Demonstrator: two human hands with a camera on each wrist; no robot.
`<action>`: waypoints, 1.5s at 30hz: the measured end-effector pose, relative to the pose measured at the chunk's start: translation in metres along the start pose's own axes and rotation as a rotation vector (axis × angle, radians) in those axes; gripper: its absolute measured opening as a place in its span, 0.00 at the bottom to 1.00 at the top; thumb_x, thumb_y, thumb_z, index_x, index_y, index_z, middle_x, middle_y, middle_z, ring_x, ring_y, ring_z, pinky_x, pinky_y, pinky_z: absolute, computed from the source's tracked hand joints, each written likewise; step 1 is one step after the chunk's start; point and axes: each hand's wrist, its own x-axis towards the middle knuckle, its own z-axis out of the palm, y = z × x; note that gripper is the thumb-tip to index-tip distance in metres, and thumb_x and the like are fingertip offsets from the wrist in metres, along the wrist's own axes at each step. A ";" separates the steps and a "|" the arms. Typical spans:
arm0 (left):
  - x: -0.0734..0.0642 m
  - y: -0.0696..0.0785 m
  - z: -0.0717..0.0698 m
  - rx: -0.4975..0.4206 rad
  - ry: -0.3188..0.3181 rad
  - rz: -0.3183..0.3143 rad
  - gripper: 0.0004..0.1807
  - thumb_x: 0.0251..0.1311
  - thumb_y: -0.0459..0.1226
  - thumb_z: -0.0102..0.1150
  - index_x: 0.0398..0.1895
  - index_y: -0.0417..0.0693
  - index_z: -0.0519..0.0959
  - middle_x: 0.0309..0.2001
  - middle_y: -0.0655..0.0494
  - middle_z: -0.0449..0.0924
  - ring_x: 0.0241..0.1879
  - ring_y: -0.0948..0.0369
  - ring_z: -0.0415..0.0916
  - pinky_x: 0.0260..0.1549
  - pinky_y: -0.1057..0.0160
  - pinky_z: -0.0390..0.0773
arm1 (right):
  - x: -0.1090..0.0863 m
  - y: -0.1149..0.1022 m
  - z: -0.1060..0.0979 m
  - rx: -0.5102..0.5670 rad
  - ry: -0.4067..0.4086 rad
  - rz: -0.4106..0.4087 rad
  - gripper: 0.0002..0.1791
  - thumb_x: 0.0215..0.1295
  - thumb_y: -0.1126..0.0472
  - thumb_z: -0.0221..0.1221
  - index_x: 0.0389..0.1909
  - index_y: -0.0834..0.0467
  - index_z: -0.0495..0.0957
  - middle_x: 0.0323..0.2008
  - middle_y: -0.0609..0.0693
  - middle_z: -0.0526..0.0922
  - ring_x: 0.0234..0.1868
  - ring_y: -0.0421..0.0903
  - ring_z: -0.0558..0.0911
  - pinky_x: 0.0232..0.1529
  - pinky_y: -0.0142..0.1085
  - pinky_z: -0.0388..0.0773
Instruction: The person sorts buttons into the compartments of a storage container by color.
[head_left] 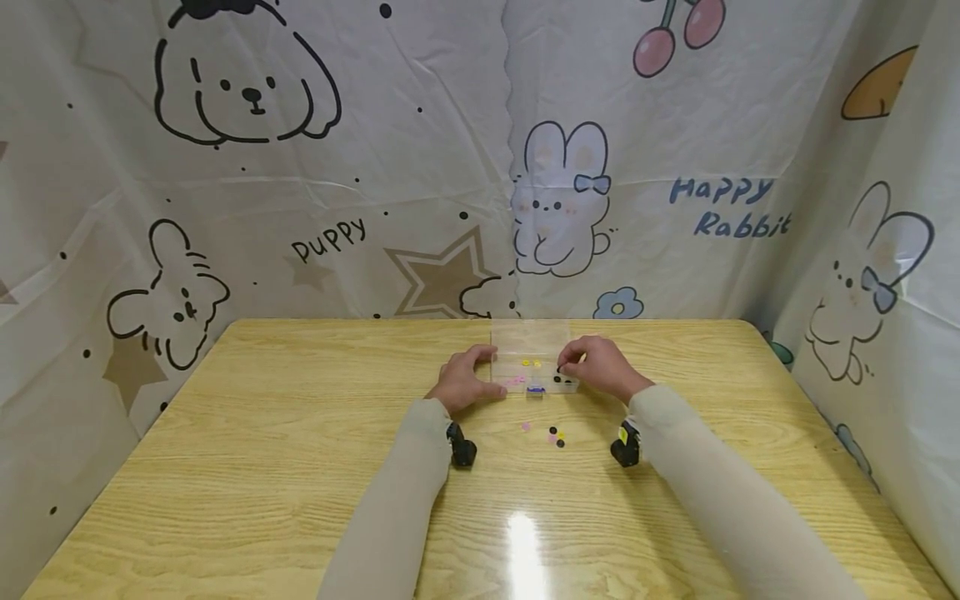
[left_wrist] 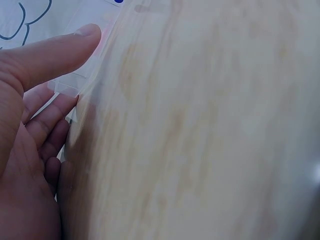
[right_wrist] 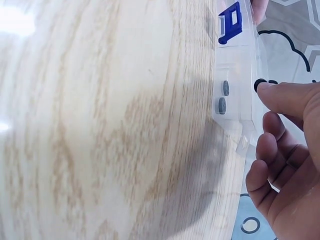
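A clear plastic box (head_left: 543,378) with a blue latch (head_left: 536,390) stands on the table, its transparent lid (head_left: 531,337) raised at the back. Inside lie yellow buttons (head_left: 526,363), pink buttons (head_left: 517,380) and black buttons (head_left: 557,379), grouped apart by colour. My left hand (head_left: 463,382) holds the box's left end, thumb at the front corner and fingers further back. Over the right end, my right hand (head_left: 600,365) pinches a black button (right_wrist: 259,85) between thumb and forefinger. Two dark buttons (right_wrist: 223,105) show through the box's front wall in the right wrist view.
In front of the box, several loose buttons lie on the wooden table (head_left: 300,467): a pink button (head_left: 526,426) to the left, and black, yellow and pink ones close together. A printed curtain (head_left: 420,167) hangs behind the table and along its sides.
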 end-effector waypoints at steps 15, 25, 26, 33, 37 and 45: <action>0.000 -0.001 0.000 -0.005 -0.006 -0.015 0.41 0.50 0.44 0.75 0.70 0.56 0.68 0.68 0.55 0.74 0.71 0.49 0.61 0.72 0.45 0.54 | -0.002 0.001 -0.004 -0.032 -0.013 -0.008 0.06 0.67 0.64 0.60 0.38 0.60 0.86 0.37 0.53 0.83 0.38 0.46 0.76 0.41 0.39 0.74; 0.001 -0.001 0.001 -0.004 -0.005 -0.024 0.41 0.50 0.44 0.76 0.70 0.57 0.68 0.68 0.55 0.74 0.71 0.49 0.61 0.72 0.45 0.55 | -0.010 0.003 -0.013 -0.040 -0.006 -0.066 0.08 0.68 0.63 0.59 0.39 0.61 0.85 0.37 0.54 0.84 0.36 0.46 0.78 0.39 0.40 0.76; 0.001 -0.001 0.000 -0.003 -0.006 -0.021 0.41 0.50 0.44 0.76 0.70 0.57 0.68 0.68 0.55 0.74 0.71 0.49 0.61 0.72 0.45 0.54 | -0.011 0.003 -0.014 -0.040 -0.007 -0.071 0.08 0.67 0.63 0.59 0.39 0.61 0.85 0.37 0.54 0.84 0.36 0.46 0.78 0.39 0.40 0.76; 0.000 0.001 0.000 -0.006 -0.011 -0.019 0.41 0.50 0.44 0.76 0.70 0.57 0.68 0.67 0.56 0.74 0.71 0.49 0.61 0.72 0.45 0.54 | -0.016 0.008 -0.015 -0.056 -0.008 -0.103 0.06 0.66 0.64 0.61 0.38 0.61 0.86 0.35 0.52 0.84 0.35 0.45 0.77 0.39 0.38 0.75; 0.000 0.002 0.000 -0.009 -0.014 -0.019 0.41 0.50 0.44 0.76 0.70 0.57 0.68 0.68 0.56 0.74 0.71 0.49 0.61 0.72 0.45 0.53 | -0.020 0.009 -0.014 -0.072 -0.016 -0.119 0.06 0.66 0.64 0.61 0.37 0.59 0.86 0.35 0.51 0.85 0.35 0.43 0.77 0.39 0.37 0.74; 0.001 -0.001 0.001 -0.011 -0.008 -0.017 0.42 0.50 0.44 0.76 0.70 0.56 0.68 0.67 0.55 0.74 0.71 0.49 0.61 0.72 0.44 0.53 | -0.029 0.002 -0.013 -0.079 -0.042 -0.150 0.04 0.65 0.64 0.62 0.35 0.57 0.86 0.36 0.51 0.85 0.34 0.42 0.76 0.39 0.36 0.73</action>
